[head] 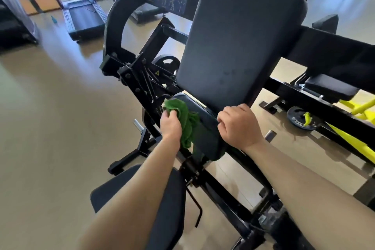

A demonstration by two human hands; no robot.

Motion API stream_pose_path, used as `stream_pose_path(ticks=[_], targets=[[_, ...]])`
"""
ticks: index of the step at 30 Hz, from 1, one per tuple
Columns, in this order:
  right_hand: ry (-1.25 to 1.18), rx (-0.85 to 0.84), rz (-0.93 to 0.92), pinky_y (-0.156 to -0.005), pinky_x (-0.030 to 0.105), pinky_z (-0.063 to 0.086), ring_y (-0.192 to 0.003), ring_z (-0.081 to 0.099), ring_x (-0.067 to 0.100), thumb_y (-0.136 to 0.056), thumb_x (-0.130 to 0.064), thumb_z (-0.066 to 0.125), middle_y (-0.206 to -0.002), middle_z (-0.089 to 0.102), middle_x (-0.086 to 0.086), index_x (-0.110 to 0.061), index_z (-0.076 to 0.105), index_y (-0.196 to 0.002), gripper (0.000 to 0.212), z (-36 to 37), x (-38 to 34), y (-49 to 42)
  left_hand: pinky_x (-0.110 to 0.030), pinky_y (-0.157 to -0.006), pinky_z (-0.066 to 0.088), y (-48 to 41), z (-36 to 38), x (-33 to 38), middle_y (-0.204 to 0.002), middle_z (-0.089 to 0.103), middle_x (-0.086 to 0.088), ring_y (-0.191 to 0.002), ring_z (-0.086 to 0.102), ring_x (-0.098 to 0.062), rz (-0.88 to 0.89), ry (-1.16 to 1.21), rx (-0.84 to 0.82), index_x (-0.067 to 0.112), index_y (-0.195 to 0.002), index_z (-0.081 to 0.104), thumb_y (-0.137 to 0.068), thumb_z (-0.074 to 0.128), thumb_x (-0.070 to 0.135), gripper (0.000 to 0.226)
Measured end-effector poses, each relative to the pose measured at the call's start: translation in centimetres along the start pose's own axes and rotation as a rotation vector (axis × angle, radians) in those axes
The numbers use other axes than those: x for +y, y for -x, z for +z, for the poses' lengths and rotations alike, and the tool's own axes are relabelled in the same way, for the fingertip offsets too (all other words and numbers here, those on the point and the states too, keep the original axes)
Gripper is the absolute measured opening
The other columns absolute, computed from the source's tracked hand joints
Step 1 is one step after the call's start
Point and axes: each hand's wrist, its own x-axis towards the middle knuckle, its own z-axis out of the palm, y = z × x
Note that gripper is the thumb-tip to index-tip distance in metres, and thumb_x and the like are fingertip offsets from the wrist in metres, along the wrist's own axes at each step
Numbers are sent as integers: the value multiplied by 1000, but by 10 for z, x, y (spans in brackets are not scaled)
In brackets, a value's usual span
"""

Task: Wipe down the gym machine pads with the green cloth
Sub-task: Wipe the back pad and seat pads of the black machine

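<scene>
A large black back pad (239, 42) leans upright on the black machine frame. Below it sits a smaller black pad (205, 128). My left hand (171, 126) grips a crumpled green cloth (186, 122) against the left side of that smaller pad. My right hand (239, 126) curls over the pad's right edge, just under the bottom corner of the back pad. A third black seat pad (162, 199) lies lower down, partly hidden by my left forearm.
The black steel frame (142, 79) with bolts and levers stands left of the pads. A yellow machine (353, 142) and a weight plate (300, 117) lie to the right. Treadmills (85, 18) line the far side, with people's legs on them. Tan floor spreads out on the left.
</scene>
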Motion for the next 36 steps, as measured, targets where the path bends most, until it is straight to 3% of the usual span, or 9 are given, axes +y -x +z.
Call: stream_pose_path(ticks=[6, 8, 11, 15, 19, 24, 26, 31, 36], targets=[[-154, -203, 154, -42, 23, 30, -43, 47, 29, -79, -18, 50, -62, 58, 2, -15, 58, -68, 14, 9, -5, 22, -44, -101, 50, -76, -6, 20, -113, 68, 1, -109, 64, -24, 285, -184, -5, 28, -122, 60, -98, 46, 40, 31], [-197, -311, 249, -47, 25, 27, -49, 46, 28, -83, -17, 53, -63, 59, 3, -18, 50, -68, 14, 17, 0, 35, -36, -96, 44, -84, 14, 17, -118, 64, -1, -112, 58, -22, 397, -413, -105, 21, -129, 59, -103, 41, 35, 34], [-231, -466, 385, -56, 31, 36, -63, 51, 26, -91, -17, 54, -72, 63, 2, -20, 50, -73, 18, 24, 10, 50, -44, -120, 28, -93, 32, -10, -153, 45, -7, -147, 32, -32, 548, -794, -188, 19, -147, 45, -103, 35, 35, 48], [-301, -553, 586, -63, 33, 39, -72, 53, 26, -97, -18, 50, -74, 59, -1, -19, 58, -79, 20, 22, 23, 61, -62, -120, 19, -90, 30, -37, -130, 60, -20, -137, 40, -47, 915, -1083, -205, -1, -128, 61, -100, 30, 16, 45], [-384, -536, 828, -83, 38, 49, -89, 57, 29, -96, -15, 50, -83, 63, 1, -18, 70, -92, 21, 23, 33, 60, -50, -125, 18, -42, 29, -52, -152, 47, -2, -154, 18, -35, 877, -1000, -310, 13, -135, 54, -105, 32, 30, 41], [-557, -573, 1014, -91, 37, 50, -99, 65, 31, -95, -19, 52, -95, 71, 3, -28, 70, -99, 20, 29, 33, 51, -43, -123, 25, -6, 16, -73, -151, 51, 2, -151, 30, -29, 1242, -1073, -531, 18, -138, 57, -103, 41, 37, 43], [-567, -617, 976, -95, 38, 49, -104, 64, 29, -97, -20, 51, -102, 71, 4, -24, 70, -103, 20, 29, 29, 47, -47, -122, 30, -28, 13, -66, -151, 51, 0, -150, 33, -27, 1219, -1079, -483, 18, -137, 58, -104, 40, 39, 43], [-524, -711, 875, -98, 41, 49, -107, 63, 31, -98, -28, 49, -106, 72, 8, -23, 69, -97, 21, 23, 22, 41, -42, -120, 32, -54, 30, -28, -149, 54, -2, -148, 34, -21, 724, -840, -191, 16, -136, 59, -105, 42, 26, 36], [-605, -663, 897, -91, 51, 54, -89, 67, 34, -90, -30, 46, -87, 71, 10, -17, 62, -73, 27, 13, 28, 45, -29, -76, 44, -6, 50, 22, -94, 66, 1, -91, 63, -24, 508, -399, 190, 14, -104, 63, -105, 41, 25, 24]])
